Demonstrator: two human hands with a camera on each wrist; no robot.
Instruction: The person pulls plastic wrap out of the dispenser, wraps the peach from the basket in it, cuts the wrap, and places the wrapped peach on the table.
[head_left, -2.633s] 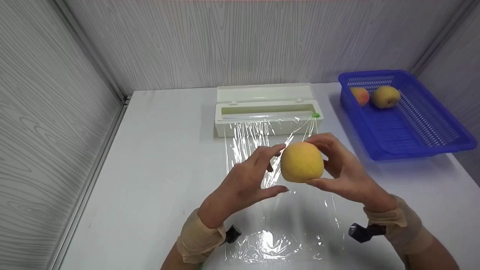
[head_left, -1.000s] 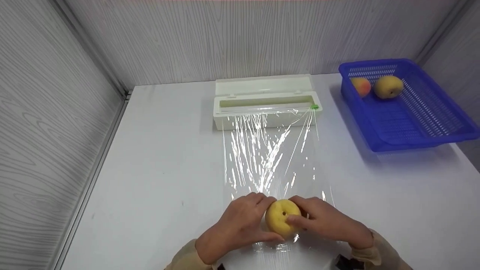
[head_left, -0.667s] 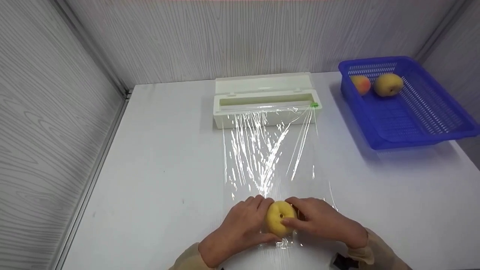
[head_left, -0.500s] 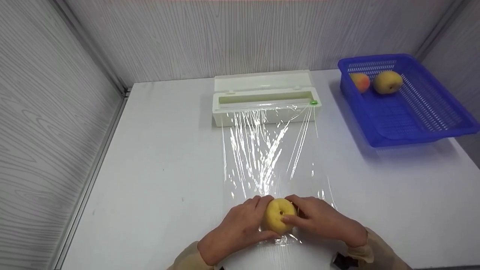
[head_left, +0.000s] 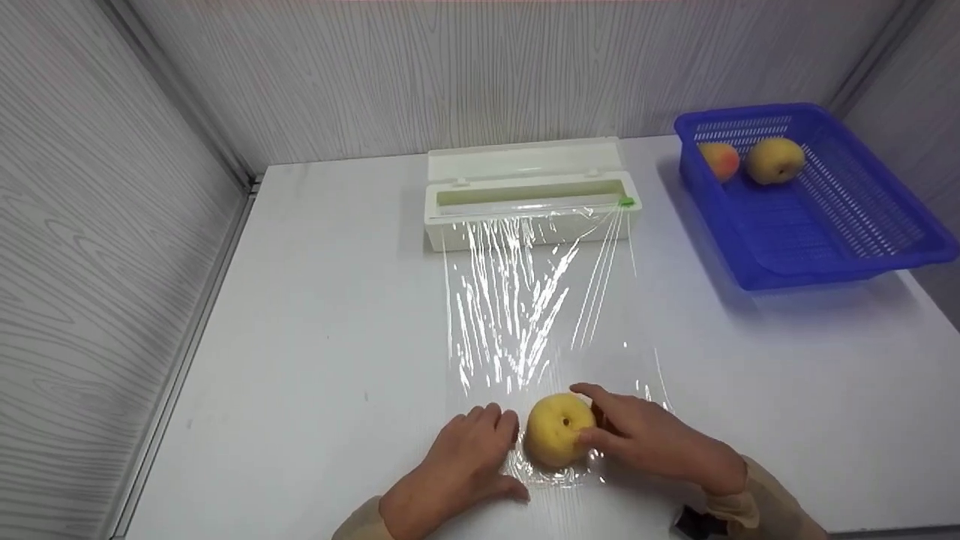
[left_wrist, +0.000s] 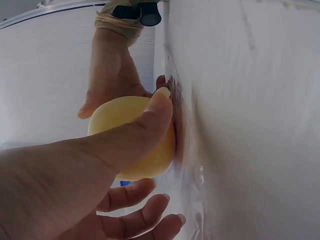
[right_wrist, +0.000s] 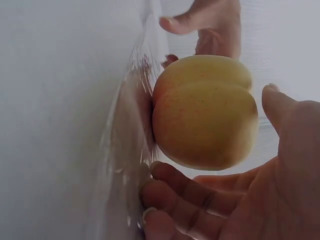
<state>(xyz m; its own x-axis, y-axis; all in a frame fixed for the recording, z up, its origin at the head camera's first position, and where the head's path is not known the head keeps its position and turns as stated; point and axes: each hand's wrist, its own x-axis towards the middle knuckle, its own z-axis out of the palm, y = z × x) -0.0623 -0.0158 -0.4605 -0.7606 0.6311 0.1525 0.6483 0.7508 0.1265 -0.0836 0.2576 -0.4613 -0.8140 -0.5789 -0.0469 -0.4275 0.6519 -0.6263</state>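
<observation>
A yellow peach with a faint red blush rests on clear plastic wrap drawn out over the white table. To its left my left hand stands apart from it, fingers relaxed and thumb spread. My right hand is close on the other side, its thumb over the peach in the head view. In the right wrist view a gap shows between that thumb and the peach, with the fingers loosely bent beside it. The left thumb hides part of the peach in the left wrist view.
At the back stands a white wrap box with its lid raised, the film running out over its front and a green cutter slide at its right end. A blue basket on the right holds two more peaches.
The peach was held up in the air, then brought down onto the near end of the wrap between both hands. My left hand has since let go and moved left; the right hand has loosened.
</observation>
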